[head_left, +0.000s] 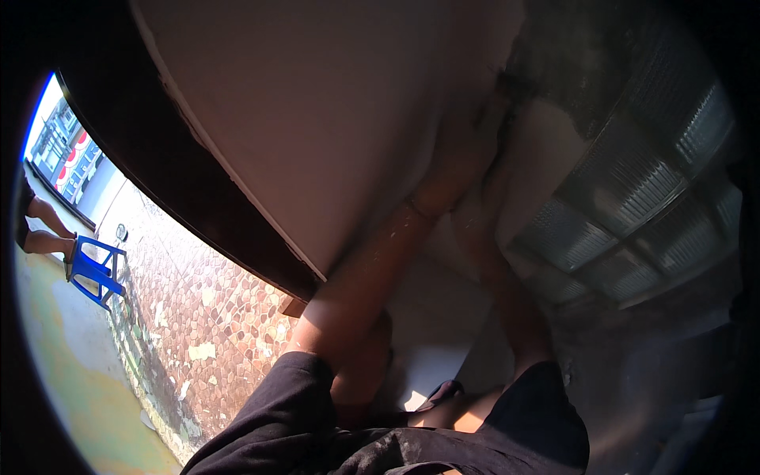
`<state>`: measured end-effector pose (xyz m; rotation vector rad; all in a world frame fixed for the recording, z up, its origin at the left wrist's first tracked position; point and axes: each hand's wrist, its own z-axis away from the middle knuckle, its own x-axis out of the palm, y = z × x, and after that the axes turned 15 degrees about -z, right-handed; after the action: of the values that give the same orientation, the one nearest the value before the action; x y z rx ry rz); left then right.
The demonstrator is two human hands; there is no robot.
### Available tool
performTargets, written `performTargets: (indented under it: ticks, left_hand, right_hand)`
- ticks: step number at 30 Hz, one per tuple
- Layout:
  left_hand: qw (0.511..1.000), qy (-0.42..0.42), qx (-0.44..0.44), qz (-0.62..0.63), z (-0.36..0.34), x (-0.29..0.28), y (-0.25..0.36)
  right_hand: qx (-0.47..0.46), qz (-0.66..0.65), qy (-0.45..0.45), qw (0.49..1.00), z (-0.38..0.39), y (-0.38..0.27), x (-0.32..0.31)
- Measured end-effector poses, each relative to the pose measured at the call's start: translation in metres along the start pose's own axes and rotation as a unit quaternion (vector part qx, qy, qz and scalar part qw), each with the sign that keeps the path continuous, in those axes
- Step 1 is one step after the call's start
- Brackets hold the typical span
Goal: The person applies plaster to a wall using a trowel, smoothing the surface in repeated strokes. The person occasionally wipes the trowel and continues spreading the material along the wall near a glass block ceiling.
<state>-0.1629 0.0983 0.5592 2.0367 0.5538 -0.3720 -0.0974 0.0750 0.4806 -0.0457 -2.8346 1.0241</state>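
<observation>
Both my bare arms reach up in front of me into deep shade beside a broad pale panel [301, 119]. My left hand [459, 158] is the higher one, close to the panel's shaded right part; a thin dark band circles its wrist. My right hand [473, 223] is lower, close by the left wrist. Just above my left hand is a small dark, ragged-looking thing [513, 85]; whether a hand holds it, I cannot tell. Dimness and blur hide the fingers of both hands. Pale specks dot my forearms.
Ribbed glass blocks [625, 198] fill the wall on the right. A dark curved edge [198, 174] borders the panel's left side. Far left, a person's bare legs [49, 229] are at a blue plastic stool [96, 271]. Stone-patterned paving [214, 317] lies sunlit below.
</observation>
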Motion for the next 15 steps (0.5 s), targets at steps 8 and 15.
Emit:
performTargets:
  ticks: [8, 15]
  left_hand:
    - [0.999, 0.003, -0.024, 0.025, -0.006, 0.007, -0.002]
    - [0.999, 0.011, -0.022, 0.036, -0.004, 0.008, -0.002]
  right_hand:
    - [0.023, -0.053, 0.02, 0.998, -0.006, 0.016, -0.003]
    - [0.032, -0.072, 0.027, 0.996, -0.007, 0.021, -0.005]
